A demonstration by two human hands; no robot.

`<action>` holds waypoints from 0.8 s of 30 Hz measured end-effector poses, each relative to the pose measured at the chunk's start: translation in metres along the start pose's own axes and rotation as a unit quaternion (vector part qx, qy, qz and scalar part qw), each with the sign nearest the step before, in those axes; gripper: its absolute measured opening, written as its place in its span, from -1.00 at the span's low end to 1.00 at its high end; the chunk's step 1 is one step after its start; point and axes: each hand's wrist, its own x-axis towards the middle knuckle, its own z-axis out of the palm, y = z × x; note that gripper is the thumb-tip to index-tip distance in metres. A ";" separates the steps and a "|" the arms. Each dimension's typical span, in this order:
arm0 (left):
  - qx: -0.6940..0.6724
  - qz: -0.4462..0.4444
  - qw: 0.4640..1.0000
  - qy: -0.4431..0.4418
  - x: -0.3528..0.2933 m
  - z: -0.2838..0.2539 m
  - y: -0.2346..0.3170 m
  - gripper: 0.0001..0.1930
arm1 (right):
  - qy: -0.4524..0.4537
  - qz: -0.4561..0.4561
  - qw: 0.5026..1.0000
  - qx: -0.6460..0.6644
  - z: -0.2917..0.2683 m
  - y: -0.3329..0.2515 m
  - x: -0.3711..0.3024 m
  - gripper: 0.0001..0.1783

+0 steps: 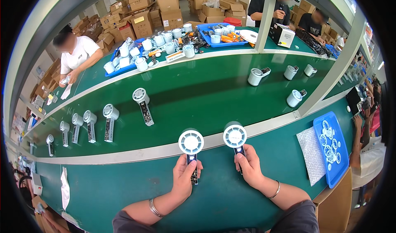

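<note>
My left hand (182, 176) is closed around the handle of a pale handheld fan (191, 142). Its round slotted head points up, and circuitry shows along the dark handle. A second handheld fan (235, 135) of the same kind is gripped by its handle in my right hand (251, 169), thumb laid over the front. Both heads are upright, side by side and apart, at the metal rail (152, 153) between my bench and the green belt. The fingers behind each handle are partly hidden.
More handheld fans (140, 96) lie on the green belt (198, 88), left and far right. At right are a blue tray (343, 163) of clear rings and bubble wrap (311, 155). A white cloth (65, 187) lies left. Across the belt, people work beside parts-filled trays (225, 44).
</note>
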 end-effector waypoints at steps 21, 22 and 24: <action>-0.013 -0.007 1.000 0.010 0.006 0.012 -0.006 -0.77 | 0.000 0.012 1.000 0.006 -0.015 0.000 0.005 -0.72; -0.015 -0.009 1.000 0.009 0.004 0.008 -0.004 -0.77 | 0.002 0.013 1.000 0.005 -0.010 -0.001 0.003 -0.72; -0.016 -0.011 1.000 0.005 0.000 0.000 0.002 -0.77 | 0.008 0.014 1.000 0.003 0.001 -0.002 -0.001 -0.72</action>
